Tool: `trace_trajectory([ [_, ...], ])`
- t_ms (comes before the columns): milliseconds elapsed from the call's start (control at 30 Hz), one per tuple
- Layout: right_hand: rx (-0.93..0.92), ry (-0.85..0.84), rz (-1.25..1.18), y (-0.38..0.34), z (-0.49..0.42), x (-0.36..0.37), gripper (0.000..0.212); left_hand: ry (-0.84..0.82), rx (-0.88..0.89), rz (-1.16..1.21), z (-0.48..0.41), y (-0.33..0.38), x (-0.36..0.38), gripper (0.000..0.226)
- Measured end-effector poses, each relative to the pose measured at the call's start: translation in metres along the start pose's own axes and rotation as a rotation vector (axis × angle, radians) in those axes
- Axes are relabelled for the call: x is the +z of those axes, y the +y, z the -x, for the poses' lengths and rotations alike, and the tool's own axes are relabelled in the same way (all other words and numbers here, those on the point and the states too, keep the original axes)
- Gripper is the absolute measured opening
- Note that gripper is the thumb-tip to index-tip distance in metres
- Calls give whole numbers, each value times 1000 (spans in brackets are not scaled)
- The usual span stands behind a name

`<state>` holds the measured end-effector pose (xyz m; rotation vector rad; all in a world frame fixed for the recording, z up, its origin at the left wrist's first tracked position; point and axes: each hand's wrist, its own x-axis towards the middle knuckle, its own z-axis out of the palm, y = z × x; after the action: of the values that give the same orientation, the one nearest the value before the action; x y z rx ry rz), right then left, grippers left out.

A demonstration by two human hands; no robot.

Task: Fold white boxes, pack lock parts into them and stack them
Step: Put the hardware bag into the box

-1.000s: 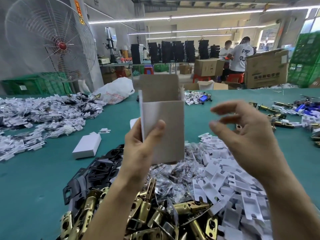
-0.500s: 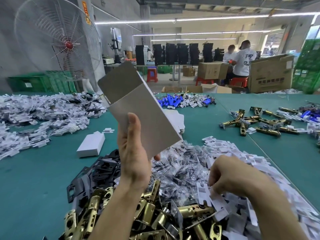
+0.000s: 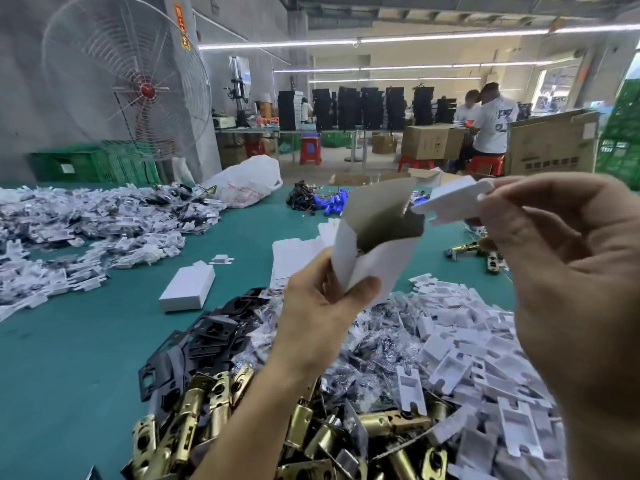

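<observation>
My left hand [image 3: 322,303] grips the bottom of an open white box [image 3: 374,251], its mouth tilted up and to the right, grey inside. My right hand [image 3: 554,271] pinches a white card insert [image 3: 450,200] whose tip sits at the box's mouth. Below lie brass latch bolts [image 3: 194,420], black strike plates [image 3: 207,334], bagged small parts [image 3: 377,344] and a heap of white inserts [image 3: 485,368]. A closed white box [image 3: 187,289] lies on the green table [image 3: 69,341].
Flat white box blanks [image 3: 294,258] lie behind my left hand. More white packets [image 3: 86,223] cover the table's left. Brass latches [image 3: 478,251] lie at right, blue parts [image 3: 332,202] at the back. A large fan [image 3: 128,77], cartons and people stand beyond.
My right hand has lifted from the insert heap with one white insert to the box's mouth. My left hand has turned the box so that its open end faces right.
</observation>
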<state>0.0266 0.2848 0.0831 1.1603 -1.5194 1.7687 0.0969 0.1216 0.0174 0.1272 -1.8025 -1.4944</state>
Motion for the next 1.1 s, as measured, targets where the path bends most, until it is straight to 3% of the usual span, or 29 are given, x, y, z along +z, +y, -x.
trace_trajectory([
  [167,-131,8,284,2,4,9,12,-80,43,-35,2,2,4,28],
  [367,-172,-12,400,2,8,13,6,-50,105,4,4,0,6,31],
  [600,-23,-211,526,10,11,15,25,6,121,-99,3,-6,5,33],
  [800,213,-368,540,15,12,16,42,29,10,-155,0,-10,2,27],
  [1000,133,-289,469,14,14,20,25,62,-96,-289,0,-14,-3,17],
  [1100,83,-373,392,5,21,43,19,43,-103,-388,0,-17,-4,10],
])
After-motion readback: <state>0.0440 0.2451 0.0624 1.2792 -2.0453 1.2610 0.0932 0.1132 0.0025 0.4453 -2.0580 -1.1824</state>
